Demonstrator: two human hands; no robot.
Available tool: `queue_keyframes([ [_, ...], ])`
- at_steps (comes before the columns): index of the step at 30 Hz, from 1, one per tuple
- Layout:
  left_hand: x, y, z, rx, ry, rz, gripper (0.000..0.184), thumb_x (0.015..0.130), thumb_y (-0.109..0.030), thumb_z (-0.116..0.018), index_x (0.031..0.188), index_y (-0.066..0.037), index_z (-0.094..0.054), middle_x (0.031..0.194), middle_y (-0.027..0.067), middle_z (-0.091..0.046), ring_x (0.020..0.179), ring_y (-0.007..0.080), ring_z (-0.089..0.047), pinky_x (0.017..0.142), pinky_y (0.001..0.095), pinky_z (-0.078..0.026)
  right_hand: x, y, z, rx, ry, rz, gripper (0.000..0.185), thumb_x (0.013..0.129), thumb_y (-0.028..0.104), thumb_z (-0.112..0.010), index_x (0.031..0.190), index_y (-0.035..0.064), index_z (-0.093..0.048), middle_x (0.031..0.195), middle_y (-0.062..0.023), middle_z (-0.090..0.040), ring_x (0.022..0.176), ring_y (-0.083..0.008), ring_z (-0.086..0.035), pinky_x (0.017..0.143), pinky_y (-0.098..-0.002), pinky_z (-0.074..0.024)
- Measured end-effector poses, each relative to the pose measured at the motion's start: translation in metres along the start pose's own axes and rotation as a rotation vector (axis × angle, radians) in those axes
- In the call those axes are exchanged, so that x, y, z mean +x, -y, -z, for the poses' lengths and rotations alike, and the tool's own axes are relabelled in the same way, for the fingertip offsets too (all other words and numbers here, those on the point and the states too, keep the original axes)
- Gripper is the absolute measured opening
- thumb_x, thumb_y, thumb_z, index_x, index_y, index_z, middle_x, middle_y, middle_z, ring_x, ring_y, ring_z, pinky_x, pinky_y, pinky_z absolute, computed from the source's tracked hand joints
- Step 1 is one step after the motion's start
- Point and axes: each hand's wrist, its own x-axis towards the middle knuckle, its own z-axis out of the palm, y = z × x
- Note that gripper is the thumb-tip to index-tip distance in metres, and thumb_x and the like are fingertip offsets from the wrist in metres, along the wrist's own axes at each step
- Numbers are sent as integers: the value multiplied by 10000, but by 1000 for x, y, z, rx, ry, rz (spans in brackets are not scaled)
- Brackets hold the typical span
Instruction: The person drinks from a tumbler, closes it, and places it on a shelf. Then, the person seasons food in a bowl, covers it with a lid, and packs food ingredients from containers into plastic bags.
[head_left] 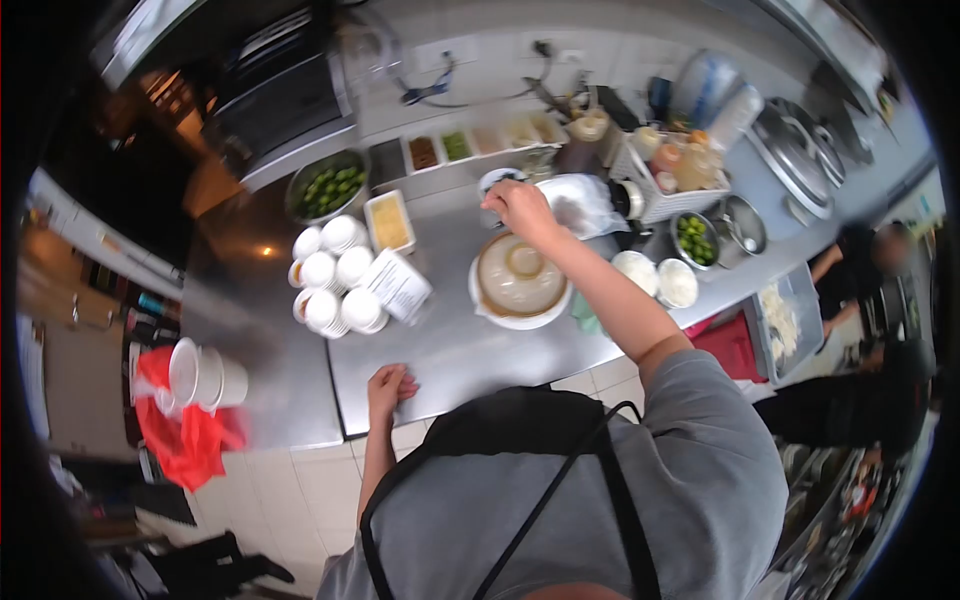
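Note:
My right hand (520, 207) reaches over the counter with its fingers pinched together; whatever they hold, if anything, is too small to make out. It is just in front of a small round container (500, 180) with dark contents. Below my right forearm sits a pot with a domed, tan-rimmed lid (522, 272), standing on a white base (520, 321). A clear plastic bag (585, 203) lies beyond the forearm. Near the counter's front edge, my left hand (390, 388) is loosely curled with nothing visible in it.
Stacked white lidded cups (340, 280) and a printed sheet (397, 285) stand left, near a tub of yellow food (390, 221). Behind are bowls of green limes (330, 188) and a topping rack (455, 147). A bottle basket (670, 180) sits right; co-workers (850, 270) stand beyond.

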Motion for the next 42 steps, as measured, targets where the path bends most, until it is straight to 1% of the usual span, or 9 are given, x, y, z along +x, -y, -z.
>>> queue_keyframes([
  [3,-1,-11,-11,129,-16,-37,261,819,-242,-596,931,-8,-578,742,91,-614,588,148,-597,514,239,-481,-19,-17,65,-118,35,-282,281,737,327,-630,702,49,-603,749,-133,-596,696,-308,-568,618,-392,-439],
  [7,-4,-31,-37,207,-4,-122,243,818,-224,-593,943,-15,-582,748,81,-612,600,137,-591,519,236,-473,-23,-90,128,-165,-345,-37,296,706,251,-689,901,45,-605,823,-123,-590,637,-246,-573,592,-322,-465],
  [15,-12,-75,-118,325,-83,-292,261,817,-205,-587,976,1,-570,786,80,-603,630,136,-593,535,236,-474,30,-262,341,-936,-504,-252,362,727,246,-644,1069,142,-586,1146,-114,-520,1066,-320,-470,835,-386,-443],
  [18,-16,-79,-144,335,-100,-306,261,816,-203,-589,977,0,-566,796,80,-600,643,140,-598,538,237,-476,40,-297,395,-1119,-631,-340,282,744,222,-617,1006,118,-615,1095,-135,-560,1038,-326,-511,826,-385,-457],
  [20,-21,-78,-158,327,-106,-293,257,816,-203,-591,971,0,-566,796,79,-598,647,142,-597,539,237,-477,48,-322,419,-900,-303,-661,319,713,201,-647,1021,130,-608,975,-158,-607,941,-324,-570,794,-398,-474],
  [27,-25,-79,-182,291,-126,-274,263,815,-221,-602,960,-4,-569,781,64,-597,643,137,-592,546,241,-480,66,-335,457,-967,-404,-589,168,723,170,-582,845,71,-642,821,-141,-644,733,-295,-631,650,-370,-508],
  [31,-23,-82,-186,282,-134,-296,261,816,-226,-604,953,-7,-573,790,63,-603,647,135,-591,558,246,-481,72,-343,484,-389,-284,-805,185,710,50,-496,830,32,-636,694,-101,-624,577,-158,-589,492,-260,-434],
  [37,-26,-91,-183,272,-154,-356,256,824,-207,-591,968,5,-572,808,74,-610,662,134,-593,577,244,-481,82,-340,471,524,-986,-356,252,684,-113,-332,786,-58,-557,748,-161,-610,663,-223,-607,571,-286,-500],
  [42,-34,-100,-184,255,-171,-384,240,828,-176,-583,977,12,-575,812,80,-611,686,133,-597,600,235,-480,105,-319,477,1215,-964,210,93,793,-60,-457,860,-3,-489,892,-142,-565,836,-238,-577,723,-363,-508],
])
